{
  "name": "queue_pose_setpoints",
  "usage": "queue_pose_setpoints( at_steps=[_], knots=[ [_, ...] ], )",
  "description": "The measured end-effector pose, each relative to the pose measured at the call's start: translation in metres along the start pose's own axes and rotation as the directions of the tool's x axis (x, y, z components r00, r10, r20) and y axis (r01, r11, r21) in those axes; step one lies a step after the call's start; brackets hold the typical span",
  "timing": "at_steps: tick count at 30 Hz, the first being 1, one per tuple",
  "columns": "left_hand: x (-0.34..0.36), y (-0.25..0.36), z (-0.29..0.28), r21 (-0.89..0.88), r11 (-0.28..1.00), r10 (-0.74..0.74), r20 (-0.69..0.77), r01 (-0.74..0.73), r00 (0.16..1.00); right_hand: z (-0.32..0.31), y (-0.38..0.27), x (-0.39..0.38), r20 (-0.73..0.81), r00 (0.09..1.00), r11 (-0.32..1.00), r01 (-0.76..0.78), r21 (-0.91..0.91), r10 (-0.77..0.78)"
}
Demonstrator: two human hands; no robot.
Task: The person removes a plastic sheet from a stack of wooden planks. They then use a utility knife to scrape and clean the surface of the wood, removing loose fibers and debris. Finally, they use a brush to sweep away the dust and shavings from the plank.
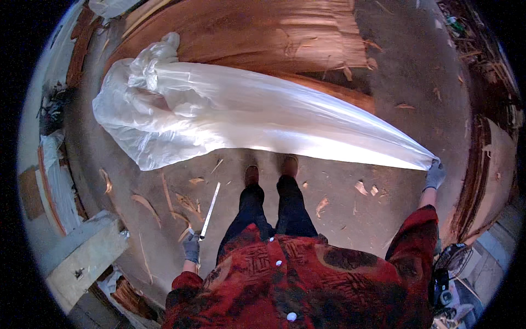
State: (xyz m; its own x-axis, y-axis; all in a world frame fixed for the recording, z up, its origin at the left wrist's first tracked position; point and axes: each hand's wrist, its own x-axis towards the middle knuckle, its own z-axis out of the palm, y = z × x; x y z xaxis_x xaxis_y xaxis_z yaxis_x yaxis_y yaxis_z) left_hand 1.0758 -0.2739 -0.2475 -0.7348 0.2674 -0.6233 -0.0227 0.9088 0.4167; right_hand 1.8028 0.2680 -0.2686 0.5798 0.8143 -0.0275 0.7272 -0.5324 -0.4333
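Note:
My gloved right hand [435, 174] grips the end of a long white translucent plastic sheet [257, 115], pulled taut toward the lower right. The sheet's other end lies bunched at the upper left, partly over reddish-brown wood sheets [307, 38]. My gloved left hand [191, 247] is low at the left, closed around the lower end of a thin white strip [211, 210], which points up and slightly right. My dark-trousered legs and shoes [289, 167] are below the sheet.
Wood shavings [323, 205] litter the brown floor [350, 192]. A pale board [85, 257] and wrapped planks [55, 181] line the left. Stacked dark wood pieces [482, 164] line the right edge, with a black wire-cage object [455, 260] at lower right.

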Motion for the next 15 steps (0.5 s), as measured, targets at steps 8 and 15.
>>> queue_pose_setpoints(
  at_steps=[8,15],
  knots=[
    [-0.023,0.021,0.009,-0.021,0.996,0.086,-0.025,-0.086,0.996,-0.081,0.041,-0.043,-0.105,0.959,0.959,-0.273,-0.076,0.265],
    [-0.022,-0.020,0.018,-0.238,0.966,0.079,-0.119,-0.106,0.990,-0.080,0.038,-0.105,0.270,0.956,0.779,0.255,-0.573,-0.114]
  ],
)
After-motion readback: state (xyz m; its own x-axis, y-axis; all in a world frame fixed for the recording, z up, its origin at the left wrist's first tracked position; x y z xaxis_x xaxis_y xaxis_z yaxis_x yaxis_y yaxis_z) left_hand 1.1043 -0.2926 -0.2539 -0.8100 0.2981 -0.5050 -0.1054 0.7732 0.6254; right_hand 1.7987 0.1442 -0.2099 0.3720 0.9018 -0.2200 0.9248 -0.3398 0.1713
